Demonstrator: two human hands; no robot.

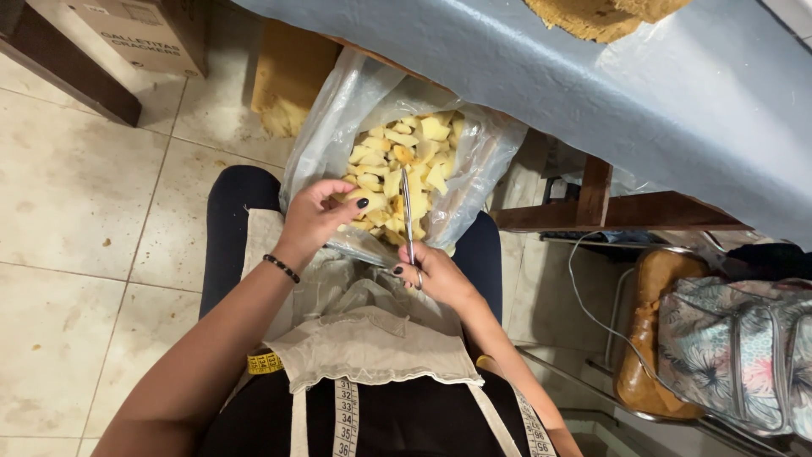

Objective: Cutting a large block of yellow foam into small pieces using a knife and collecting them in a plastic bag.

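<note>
R hand [436, 272] grip shut on scissors [408, 216], blades up over clear plastic bag [338, 127] of yellow foam bits [397, 169] on lap, L hand [317, 216] fingers curled loose at bag's rim w/ nothing gripped.

Two hands, one pair of scissors [408, 216], one clear plastic bag [326, 135] of countless yellow foam pieces [404, 165], one measuring tape [345, 419], one cardboard box [139, 34].
</note>
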